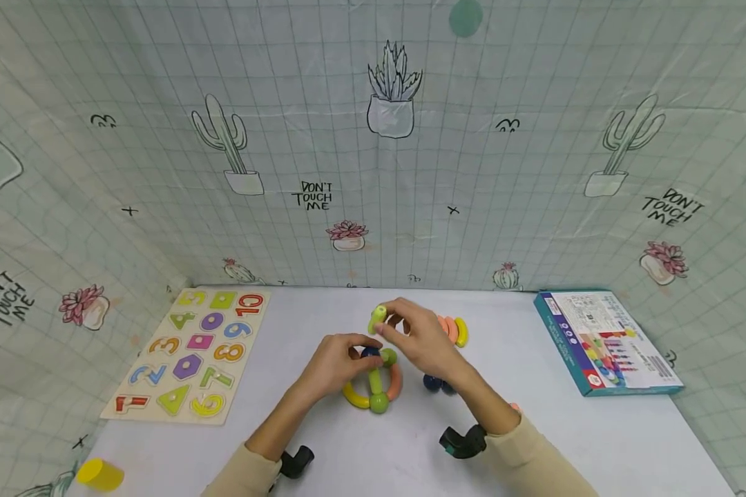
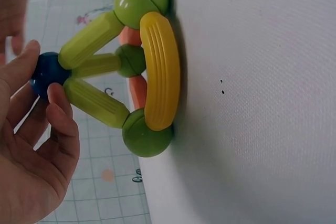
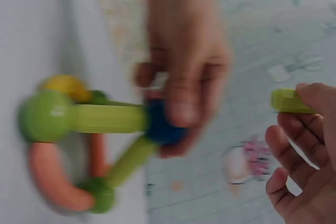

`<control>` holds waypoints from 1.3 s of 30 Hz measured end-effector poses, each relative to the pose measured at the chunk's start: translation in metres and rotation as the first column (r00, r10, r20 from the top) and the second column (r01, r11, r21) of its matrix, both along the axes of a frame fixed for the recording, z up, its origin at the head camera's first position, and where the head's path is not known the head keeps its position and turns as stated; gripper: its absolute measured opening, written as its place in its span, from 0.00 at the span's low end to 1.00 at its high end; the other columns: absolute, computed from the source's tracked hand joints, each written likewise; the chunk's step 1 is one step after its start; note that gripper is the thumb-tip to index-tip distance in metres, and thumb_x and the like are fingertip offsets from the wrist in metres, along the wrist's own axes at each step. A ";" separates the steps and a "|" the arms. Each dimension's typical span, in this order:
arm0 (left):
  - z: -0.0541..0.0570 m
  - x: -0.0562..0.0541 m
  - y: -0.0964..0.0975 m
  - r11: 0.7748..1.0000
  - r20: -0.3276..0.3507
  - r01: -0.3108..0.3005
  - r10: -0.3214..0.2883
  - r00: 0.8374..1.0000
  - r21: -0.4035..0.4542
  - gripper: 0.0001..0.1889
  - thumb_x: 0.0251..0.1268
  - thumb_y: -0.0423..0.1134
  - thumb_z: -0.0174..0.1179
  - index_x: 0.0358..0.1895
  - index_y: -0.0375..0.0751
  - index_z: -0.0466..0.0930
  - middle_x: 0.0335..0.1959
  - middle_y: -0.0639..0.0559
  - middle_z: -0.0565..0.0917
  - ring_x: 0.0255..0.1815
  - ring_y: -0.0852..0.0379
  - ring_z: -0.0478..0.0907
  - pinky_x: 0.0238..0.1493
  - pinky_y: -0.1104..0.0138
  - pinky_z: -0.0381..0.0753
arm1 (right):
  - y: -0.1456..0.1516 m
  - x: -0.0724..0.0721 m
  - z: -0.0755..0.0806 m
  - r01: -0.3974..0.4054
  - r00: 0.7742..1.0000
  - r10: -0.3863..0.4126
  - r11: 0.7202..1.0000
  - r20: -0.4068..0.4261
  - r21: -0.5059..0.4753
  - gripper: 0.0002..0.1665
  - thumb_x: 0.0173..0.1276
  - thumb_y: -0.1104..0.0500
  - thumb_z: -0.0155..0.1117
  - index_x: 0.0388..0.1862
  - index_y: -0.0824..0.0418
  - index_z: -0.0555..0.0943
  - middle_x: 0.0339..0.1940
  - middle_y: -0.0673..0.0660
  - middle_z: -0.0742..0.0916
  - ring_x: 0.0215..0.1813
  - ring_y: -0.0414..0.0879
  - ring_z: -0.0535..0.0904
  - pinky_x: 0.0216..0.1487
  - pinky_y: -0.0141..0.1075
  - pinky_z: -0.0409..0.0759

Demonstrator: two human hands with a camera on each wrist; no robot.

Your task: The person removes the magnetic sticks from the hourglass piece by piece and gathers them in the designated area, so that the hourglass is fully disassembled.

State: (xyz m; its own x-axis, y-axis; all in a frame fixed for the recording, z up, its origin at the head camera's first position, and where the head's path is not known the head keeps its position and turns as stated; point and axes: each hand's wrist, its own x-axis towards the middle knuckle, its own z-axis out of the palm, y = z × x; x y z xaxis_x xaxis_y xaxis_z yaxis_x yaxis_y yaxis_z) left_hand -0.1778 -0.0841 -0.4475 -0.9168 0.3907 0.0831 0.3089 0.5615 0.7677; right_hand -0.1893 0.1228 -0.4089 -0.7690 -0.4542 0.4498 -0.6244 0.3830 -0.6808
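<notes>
My left hand (image 1: 332,364) holds a dark blue ball (image 2: 48,75) between thumb and fingertips. The ball tops a pyramid-like build of toy rods and balls on the white table. Three straight light green rods (image 2: 96,103) slope from it to green balls (image 2: 147,132). A curved yellow rod (image 2: 163,72) and curved orange rods (image 3: 50,170) join those green balls in a ring at the base. Up and to the right of the blue ball, my right hand (image 1: 424,339) pinches a loose light green rod (image 3: 290,101) between thumb and fingers, apart from the build.
Behind my right hand lie curved orange rods and a yellow one (image 1: 461,333). Dark blue balls (image 1: 433,383) sit under my right wrist. A number-and-shape puzzle board (image 1: 180,331) is at left, a yellow cylinder (image 1: 101,475) at front left, a toy box (image 1: 609,343) at right.
</notes>
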 end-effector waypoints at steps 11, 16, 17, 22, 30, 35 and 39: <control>0.001 -0.001 -0.001 1.000 0.005 -0.015 0.015 1.000 -0.022 0.16 0.63 0.48 0.71 0.50 0.47 0.89 0.44 0.56 0.88 0.34 0.58 0.77 0.32 0.69 0.77 | 0.030 -0.002 0.039 0.071 0.993 -0.070 0.997 0.096 -0.011 0.13 0.71 0.51 0.68 0.52 0.50 0.83 0.42 0.45 0.85 0.43 0.43 0.80 0.38 0.34 0.79; 0.001 0.000 0.000 1.000 0.015 -0.014 0.015 1.000 -0.028 0.16 0.63 0.49 0.70 0.50 0.48 0.89 0.44 0.57 0.87 0.34 0.59 0.76 0.31 0.69 0.76 | 0.056 0.000 0.032 0.073 0.976 -0.081 0.996 0.203 0.044 0.15 0.71 0.52 0.68 0.55 0.52 0.82 0.43 0.49 0.86 0.43 0.47 0.83 0.33 0.37 0.83; 0.000 0.000 0.000 0.999 0.017 -0.017 0.017 1.000 -0.029 0.15 0.62 0.49 0.70 0.50 0.49 0.89 0.43 0.57 0.87 0.34 0.59 0.76 0.31 0.69 0.76 | 0.063 0.000 0.032 0.070 0.974 -0.081 0.996 0.209 0.058 0.17 0.71 0.52 0.68 0.56 0.53 0.81 0.43 0.49 0.87 0.44 0.47 0.83 0.37 0.38 0.84; 0.001 0.001 0.000 0.999 0.024 -0.024 0.024 0.999 -0.027 0.14 0.62 0.48 0.71 0.49 0.51 0.89 0.42 0.58 0.87 0.34 0.59 0.75 0.30 0.70 0.75 | 0.104 0.001 0.026 0.084 0.968 -0.116 0.986 0.223 0.147 0.19 0.72 0.52 0.67 0.59 0.52 0.79 0.42 0.48 0.87 0.46 0.44 0.83 0.47 0.35 0.82; 0.002 0.002 0.000 1.000 0.032 -0.015 0.016 0.999 -0.019 0.15 0.62 0.48 0.71 0.50 0.49 0.89 0.42 0.57 0.87 0.34 0.58 0.75 0.28 0.70 0.74 | 0.177 0.012 0.005 0.054 0.867 -0.183 0.959 0.463 0.277 0.15 0.72 0.53 0.66 0.54 0.58 0.81 0.42 0.53 0.85 0.45 0.50 0.80 0.43 0.36 0.82; 0.002 0.002 0.000 1.000 0.036 -0.009 0.010 0.999 -0.020 0.16 0.63 0.48 0.70 0.51 0.47 0.89 0.42 0.57 0.87 0.34 0.58 0.75 0.27 0.70 0.74 | 0.212 0.023 -0.017 -0.098 0.744 -0.115 0.955 0.658 0.278 0.18 0.73 0.55 0.63 0.54 0.66 0.80 0.41 0.56 0.84 0.43 0.54 0.80 0.43 0.38 0.83; 0.002 0.002 0.000 1.000 0.031 -0.008 0.009 0.999 -0.014 0.15 0.63 0.47 0.70 0.50 0.47 0.89 0.42 0.57 0.87 0.34 0.57 0.75 0.27 0.71 0.74 | 0.229 0.031 -0.036 -0.192 0.619 -0.081 0.949 0.782 0.251 0.16 0.73 0.56 0.63 0.51 0.66 0.80 0.37 0.56 0.84 0.39 0.50 0.80 0.40 0.37 0.82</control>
State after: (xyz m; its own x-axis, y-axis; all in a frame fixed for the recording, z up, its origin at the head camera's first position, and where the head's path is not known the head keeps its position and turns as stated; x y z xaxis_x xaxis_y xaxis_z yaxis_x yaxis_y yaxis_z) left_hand -0.1760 -0.0842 -0.4456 -0.9220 0.3839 0.0494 0.2804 0.5744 0.7690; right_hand -0.1588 0.3516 -0.4453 -0.7310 -0.5056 -0.4582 0.0589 0.6222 -0.7806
